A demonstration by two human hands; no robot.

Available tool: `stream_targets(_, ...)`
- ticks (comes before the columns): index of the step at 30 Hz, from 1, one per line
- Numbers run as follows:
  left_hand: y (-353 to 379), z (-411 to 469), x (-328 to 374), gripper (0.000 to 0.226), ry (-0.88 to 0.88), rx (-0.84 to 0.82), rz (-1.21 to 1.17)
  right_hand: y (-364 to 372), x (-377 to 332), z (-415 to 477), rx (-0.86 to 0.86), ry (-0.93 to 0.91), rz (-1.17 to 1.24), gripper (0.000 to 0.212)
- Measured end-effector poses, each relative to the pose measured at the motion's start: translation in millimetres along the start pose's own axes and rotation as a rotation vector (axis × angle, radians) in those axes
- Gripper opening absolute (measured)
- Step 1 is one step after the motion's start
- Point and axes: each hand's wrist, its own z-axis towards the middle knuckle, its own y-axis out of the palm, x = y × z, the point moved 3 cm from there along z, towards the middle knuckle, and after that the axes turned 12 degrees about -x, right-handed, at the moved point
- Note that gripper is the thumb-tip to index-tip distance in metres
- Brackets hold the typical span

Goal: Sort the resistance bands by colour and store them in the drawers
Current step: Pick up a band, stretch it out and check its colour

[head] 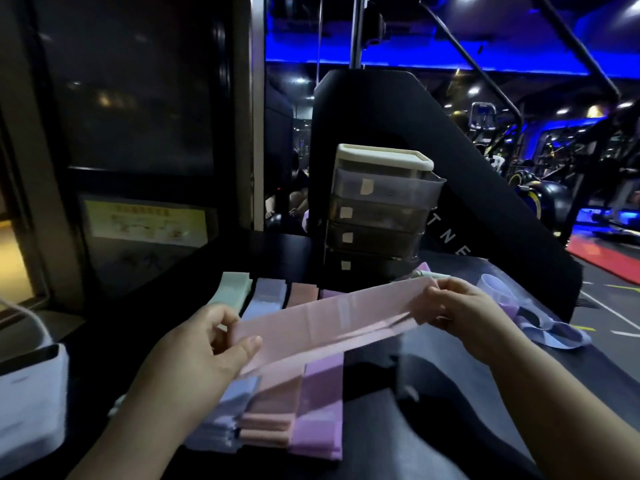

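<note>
I hold a pink resistance band [329, 320] stretched flat between both hands, above the sorted stacks. My left hand [204, 344] pinches its left end and my right hand [460, 313] pinches its right end. Below lie four stacks side by side on the dark table: a mint green stack [233, 289], a blue stack [239, 407], a pink stack [268, 424] and a purple stack [320, 417]. Behind them stands a small drawer tower [377, 216] with a cream top and smoky drawers, all pushed in.
A loose heap of unsorted bands [530, 323], blue and purple, lies at the right of the table. A white box [29, 400] sits at the left edge. A black gym machine [467, 188] rises behind the drawers.
</note>
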Motion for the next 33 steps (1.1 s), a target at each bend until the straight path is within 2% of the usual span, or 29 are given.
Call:
stream_targets(3, -9, 4, -13, 0.023, -0.008, -0.016, -0.022, 23, -8, 8, -0.053, 0.065, 0.107, 0.009)
stream_targets(6, -19, 5, -24, 0.024, -0.044, -0.080, -0.082, 47, -16, 20, -0.038, 0.105, 0.166, 0.016)
stream_targets(10, -24, 5, -33, 0.028, -0.060, -0.119, -0.328, 76, -27, 37, -0.019, 0.110, 0.048, 0.019)
stream_targets(12, -25, 4, -34, 0.020, -0.065, -0.109, -0.415, 85, -29, 50, -0.027, 0.106, -0.031, 0.022)
stream_targets(16, -27, 3, -39, 0.024, -0.087, -0.129, -0.452, 96, -30, 69, -0.100, 0.087, -0.152, 0.023)
stream_targets(19, -29, 0, -39, 0.029, -0.091, -0.196, -0.410, 99, -36, 75, -0.115, 0.055, -0.163, 0.018)
stream_targets(24, -25, -6, -36, 0.025, -0.095, -0.299, -0.260, 105, -49, 86, -0.127, 0.053, -0.167, 0.006)
stream_targets(31, -25, -7, -34, 0.058, -0.117, -0.293, -0.102, 115, -53, 97, -0.180, 0.077, 0.011, 0.020)
stream_targets(33, -26, -8, -32, 0.055, -0.114, -0.293, -0.059, 115, -52, 100, -0.181, 0.092, 0.005, 0.023)
